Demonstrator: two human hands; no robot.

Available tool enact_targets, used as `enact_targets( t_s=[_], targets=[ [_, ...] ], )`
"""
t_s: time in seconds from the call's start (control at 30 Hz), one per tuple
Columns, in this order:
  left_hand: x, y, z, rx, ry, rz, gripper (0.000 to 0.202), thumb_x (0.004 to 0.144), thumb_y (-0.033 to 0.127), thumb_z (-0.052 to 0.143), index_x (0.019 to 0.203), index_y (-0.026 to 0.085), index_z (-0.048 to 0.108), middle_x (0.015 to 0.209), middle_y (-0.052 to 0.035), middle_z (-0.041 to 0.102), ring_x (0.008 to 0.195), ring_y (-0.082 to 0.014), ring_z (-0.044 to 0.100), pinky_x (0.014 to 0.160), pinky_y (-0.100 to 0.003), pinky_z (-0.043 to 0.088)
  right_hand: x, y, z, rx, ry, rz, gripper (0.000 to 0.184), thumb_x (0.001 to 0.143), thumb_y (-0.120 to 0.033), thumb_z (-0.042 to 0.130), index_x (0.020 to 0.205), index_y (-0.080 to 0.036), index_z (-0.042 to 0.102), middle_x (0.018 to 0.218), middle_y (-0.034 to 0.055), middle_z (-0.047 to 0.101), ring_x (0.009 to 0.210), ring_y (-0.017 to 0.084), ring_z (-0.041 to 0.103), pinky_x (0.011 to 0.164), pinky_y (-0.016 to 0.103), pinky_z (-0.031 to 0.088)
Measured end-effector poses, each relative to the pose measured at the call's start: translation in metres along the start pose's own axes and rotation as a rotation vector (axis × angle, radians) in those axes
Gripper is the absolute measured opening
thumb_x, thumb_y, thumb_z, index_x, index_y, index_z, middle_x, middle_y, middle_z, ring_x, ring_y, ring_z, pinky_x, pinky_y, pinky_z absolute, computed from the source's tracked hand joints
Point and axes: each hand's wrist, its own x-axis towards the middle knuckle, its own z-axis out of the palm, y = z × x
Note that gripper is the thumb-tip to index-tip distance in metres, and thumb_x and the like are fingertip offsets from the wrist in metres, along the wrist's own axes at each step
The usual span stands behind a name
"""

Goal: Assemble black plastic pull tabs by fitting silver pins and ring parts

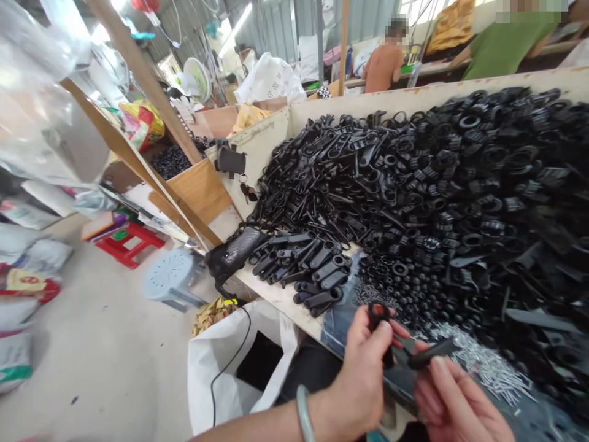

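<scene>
My left hand pinches a black ring piece; my right hand grips a black handle, probably mid-joining. A few finished handles lie stacked; the loose parts heap remains huge.

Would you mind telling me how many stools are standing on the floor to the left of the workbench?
2: a red stool farther back under the slanted wooden shelf, and a grey-blue stool nearer the workbench. More may be hidden behind the bags.
</scene>
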Motion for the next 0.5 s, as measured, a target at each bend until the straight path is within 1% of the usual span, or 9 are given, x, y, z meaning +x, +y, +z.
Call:
enact_targets(
  t_s=[0.07, 0.1, 0.17, 0.2, 0.27, 0.33, 0.4, 0.5],
  targets=[
    [0.002, 0.01, -0.005, -0.013, -0.008, -0.047, 0.039, 0.078, 0.041, 0.079, 0.106, 0.018, 0.063, 0.088, -0.0032, 0.068, 0.077, -0.0148, 0.057, 0.077, -0.027, 0.044, -0.003, -0.008, -0.002, -0.077, -0.058, -0.04, 0.039, 0.066, -0.056, 0.091, 0.086, -0.023, 0.084, 0.068, 0.0032, 0.068, 0.046, 0.007, 0.043, 0.039, 0.018, 0.042],
    [0.001, 0.013, -0.007, -0.003, -0.025, -0.053, 0.037, 0.078, 0.039, 0.078, 0.105, 0.017, 0.066, 0.09, -0.0044, 0.069, 0.08, -0.0155, 0.059, 0.079, -0.028, 0.045, -0.005, -0.011, -0.003, -0.135, -0.106, -0.057, 0.039, 0.068, -0.056, 0.09, 0.088, -0.023, 0.084, 0.067, 0.0036, 0.068, 0.048, 0.009, 0.046, 0.041, 0.02, 0.043],
    [-0.001, 0.018, -0.011, -0.009, -0.076, -0.091, 0.032, 0.079, 0.035, 0.076, 0.105, 0.017, 0.07, 0.096, -0.0064, 0.072, 0.086, -0.018, 0.062, 0.086, -0.031, 0.047, -0.008, -0.013, -0.004, -0.258, -0.201, -0.079, 0.04, 0.07, -0.055, 0.089, 0.093, -0.022, 0.085, 0.071, 0.0051, 0.071, 0.057, 0.014, 0.056, 0.049, 0.024, 0.051],
    [-0.002, 0.019, -0.013, -0.021, -0.091, -0.121, 0.033, 0.08, 0.035, 0.075, 0.107, 0.017, 0.072, 0.099, -0.0074, 0.073, 0.091, -0.0202, 0.064, 0.09, -0.032, 0.047, -0.009, -0.013, -0.004, -0.304, -0.228, -0.097, 0.043, 0.07, -0.055, 0.088, 0.097, -0.022, 0.084, 0.076, 0.0059, 0.073, 0.064, 0.017, 0.062, 0.056, 0.026, 0.055],
    [-0.005, 0.019, -0.014, -0.048, -0.072, -0.171, 0.034, 0.078, 0.031, 0.075, 0.109, 0.018, 0.074, 0.108, -0.0087, 0.075, 0.107, -0.0241, 0.064, 0.099, -0.034, 0.046, -0.01, -0.013, -0.003, -0.362, -0.233, -0.135, 0.05, 0.073, -0.055, 0.086, 0.109, -0.021, 0.081, 0.079, 0.0049, 0.074, 0.069, 0.018, 0.064, 0.063, 0.028, 0.057],
    [-0.008, 0.016, -0.013, -0.066, -0.029, -0.204, 0.036, 0.076, 0.028, 0.077, 0.111, 0.019, 0.076, 0.119, -0.0085, 0.075, 0.12, -0.026, 0.061, 0.108, -0.036, 0.043, -0.01, -0.012, -0.001, -0.374, -0.217, -0.16, 0.053, 0.077, -0.053, 0.084, 0.117, -0.021, 0.075, 0.073, 0.0018, 0.07, 0.064, 0.015, 0.062, 0.059, 0.025, 0.054],
    [-0.01, 0.013, -0.012, -0.075, -0.012, -0.229, 0.037, 0.075, 0.029, 0.079, 0.111, 0.02, 0.078, 0.123, -0.0083, 0.074, 0.125, -0.0269, 0.06, 0.113, -0.037, 0.04, -0.011, -0.012, 0.0, -0.362, -0.203, -0.179, 0.047, 0.079, -0.052, 0.083, 0.111, -0.02, 0.072, 0.071, 0.001, 0.069, 0.061, 0.014, 0.06, 0.057, 0.024, 0.052],
    [-0.013, 0.01, -0.01, -0.074, -0.03, -0.233, 0.041, 0.072, 0.034, 0.084, 0.109, 0.019, 0.078, 0.118, -0.0089, 0.075, 0.127, -0.0277, 0.059, 0.116, -0.039, 0.038, -0.011, -0.014, 0.0, -0.353, -0.19, -0.183, 0.039, 0.079, -0.052, 0.082, 0.096, -0.019, 0.07, 0.075, 0.0035, 0.071, 0.064, 0.015, 0.062, 0.06, 0.025, 0.053]
  ],
)
